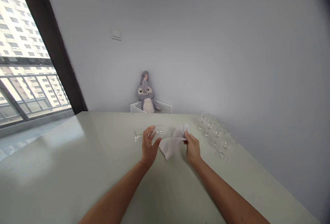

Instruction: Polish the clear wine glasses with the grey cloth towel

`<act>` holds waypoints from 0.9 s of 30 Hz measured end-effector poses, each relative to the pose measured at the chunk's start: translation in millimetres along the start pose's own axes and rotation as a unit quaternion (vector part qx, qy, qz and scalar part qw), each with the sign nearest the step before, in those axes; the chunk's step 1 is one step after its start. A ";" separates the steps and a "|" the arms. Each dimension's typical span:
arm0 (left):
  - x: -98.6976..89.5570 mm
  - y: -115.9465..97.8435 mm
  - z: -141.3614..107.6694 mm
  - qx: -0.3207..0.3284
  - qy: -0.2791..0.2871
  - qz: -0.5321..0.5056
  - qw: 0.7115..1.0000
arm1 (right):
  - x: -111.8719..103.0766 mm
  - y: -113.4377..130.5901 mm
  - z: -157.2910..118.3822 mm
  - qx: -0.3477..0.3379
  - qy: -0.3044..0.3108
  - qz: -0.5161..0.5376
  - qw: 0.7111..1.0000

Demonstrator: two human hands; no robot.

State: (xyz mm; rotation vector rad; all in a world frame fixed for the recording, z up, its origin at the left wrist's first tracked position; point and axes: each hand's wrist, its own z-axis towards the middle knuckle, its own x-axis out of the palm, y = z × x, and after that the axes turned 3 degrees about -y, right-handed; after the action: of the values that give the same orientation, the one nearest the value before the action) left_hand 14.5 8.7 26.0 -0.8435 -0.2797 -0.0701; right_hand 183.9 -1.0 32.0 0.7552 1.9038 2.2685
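a plain, pale grey painted wall (232, 62) rises behind a broad, glossy, pale green desk (77, 169), with a small white square wall switch (116, 34) on its left part. at far left, a large glass window (28, 59) with a dark brown slanting frame (48, 38) shows a railing and a pale high-rise with rows of windows. daylight leaves whitish reflections on the desk's left side.
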 end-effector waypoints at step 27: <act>-3.9 12.0 -2.6 -0.215 0.137 0.099 0.962 | 7.6 -19.7 -24.5 -0.133 0.370 -0.187 0.900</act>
State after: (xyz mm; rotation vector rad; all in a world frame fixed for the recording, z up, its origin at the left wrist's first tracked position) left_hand 13.4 14.5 14.6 -1.2759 0.0882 -0.0613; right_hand 162.3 -15.9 13.3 -0.5537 1.6665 2.6540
